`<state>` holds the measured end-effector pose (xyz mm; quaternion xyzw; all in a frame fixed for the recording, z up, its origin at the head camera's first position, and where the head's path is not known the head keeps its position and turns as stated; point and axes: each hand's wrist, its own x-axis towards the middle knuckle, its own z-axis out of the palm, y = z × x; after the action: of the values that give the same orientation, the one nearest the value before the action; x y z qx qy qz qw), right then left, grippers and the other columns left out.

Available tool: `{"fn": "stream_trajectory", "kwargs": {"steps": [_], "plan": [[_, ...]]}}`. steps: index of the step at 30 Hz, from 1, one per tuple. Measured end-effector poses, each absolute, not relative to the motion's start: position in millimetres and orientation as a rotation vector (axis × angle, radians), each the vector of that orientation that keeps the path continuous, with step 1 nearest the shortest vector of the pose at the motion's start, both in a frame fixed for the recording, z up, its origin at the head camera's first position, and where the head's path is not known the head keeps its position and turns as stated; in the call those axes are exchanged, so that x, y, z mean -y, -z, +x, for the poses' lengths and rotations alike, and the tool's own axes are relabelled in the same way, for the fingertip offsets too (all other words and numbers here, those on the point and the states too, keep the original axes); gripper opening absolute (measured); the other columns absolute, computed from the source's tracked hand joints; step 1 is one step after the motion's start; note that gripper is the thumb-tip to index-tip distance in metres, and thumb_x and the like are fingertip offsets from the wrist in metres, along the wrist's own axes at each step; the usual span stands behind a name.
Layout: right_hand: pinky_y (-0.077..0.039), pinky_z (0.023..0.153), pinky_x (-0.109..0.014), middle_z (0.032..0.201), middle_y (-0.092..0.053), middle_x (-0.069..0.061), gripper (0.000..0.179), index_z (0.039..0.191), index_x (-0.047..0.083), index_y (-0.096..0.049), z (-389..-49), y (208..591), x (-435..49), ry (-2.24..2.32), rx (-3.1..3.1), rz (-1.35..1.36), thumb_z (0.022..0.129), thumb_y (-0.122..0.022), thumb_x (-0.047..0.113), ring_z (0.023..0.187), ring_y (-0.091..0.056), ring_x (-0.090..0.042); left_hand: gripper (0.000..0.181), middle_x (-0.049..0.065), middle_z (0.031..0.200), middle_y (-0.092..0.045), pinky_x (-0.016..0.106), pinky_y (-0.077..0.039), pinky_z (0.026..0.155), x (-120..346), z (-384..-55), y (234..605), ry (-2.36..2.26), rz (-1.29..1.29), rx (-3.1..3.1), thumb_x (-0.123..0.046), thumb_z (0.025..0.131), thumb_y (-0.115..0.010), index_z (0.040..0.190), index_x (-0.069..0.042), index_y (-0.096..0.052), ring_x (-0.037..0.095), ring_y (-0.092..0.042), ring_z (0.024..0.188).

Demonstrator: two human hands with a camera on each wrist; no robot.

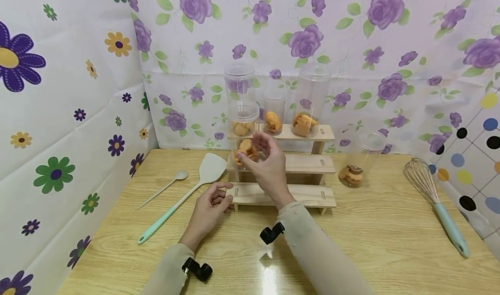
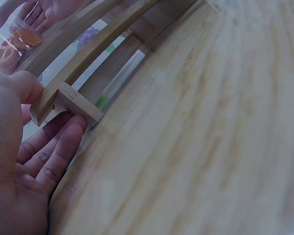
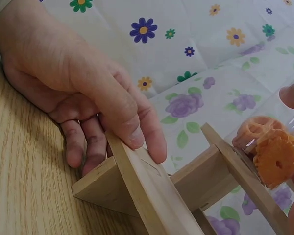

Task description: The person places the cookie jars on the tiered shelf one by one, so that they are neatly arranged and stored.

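My left hand (image 1: 211, 204) holds the left end of the lowest step of a wooden three-tier stand (image 1: 281, 193), thumb on top and fingers partly beneath. My right hand (image 1: 269, 165) reaches over the stand to a clear jar (image 1: 244, 113) on the middle step, with thumb and curled fingers around its lower part. Orange wheel-shaped snacks (image 3: 269, 147) lie in the bottom of this jar. Behind it on the top step stands a taller clear jar (image 1: 239, 84), partly hidden. The top step also bears a small jar of snacks (image 1: 274, 113) and a tall one (image 1: 312, 95).
A clear jar with brown cookies (image 1: 357, 160) stands right of the stand. Farther right lies a whisk (image 1: 437, 204). On the left lie a white spatula with a mint handle (image 1: 183, 195) and a small spoon (image 1: 164, 188). Flowered cloth (image 1: 187, 126) hangs behind the wooden table.
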<state>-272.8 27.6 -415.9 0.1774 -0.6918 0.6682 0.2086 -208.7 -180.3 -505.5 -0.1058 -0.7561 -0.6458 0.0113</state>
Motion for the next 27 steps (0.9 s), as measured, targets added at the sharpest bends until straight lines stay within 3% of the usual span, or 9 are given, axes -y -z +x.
{"fn": "stream_trajectory", "kwargs": {"steps": [17,27], "plan": [[-0.056,0.117,-0.042,0.142,-0.061,-0.006,0.079,0.154,0.007,-0.061,-272.8,420.1,-25.7,-1.695,2.007,0.451,0.09,-0.098,0.033,0.129,-0.066,-0.022,0.032,0.021,0.11,-0.073,0.04,-0.072,0.083,181.1,-210.2,506.4,2.013,-0.355,2.352,-0.016,0.112,-0.072,0.143,-0.016,-0.068,0.033,-0.078,0.093],[-0.055,0.118,-0.045,0.144,-0.059,-0.006,0.082,0.156,0.008,-0.059,-268.8,415.7,-29.9,-1.719,2.042,0.429,0.089,-0.099,0.031,0.131,-0.064,-0.024,0.032,0.02,0.11,-0.074,0.04,-0.072,0.083,182.0,-209.7,506.0,2.01,-0.35,2.36,-0.017,0.112,-0.072,0.143,-0.018,-0.069,0.033,-0.078,0.093]]}}
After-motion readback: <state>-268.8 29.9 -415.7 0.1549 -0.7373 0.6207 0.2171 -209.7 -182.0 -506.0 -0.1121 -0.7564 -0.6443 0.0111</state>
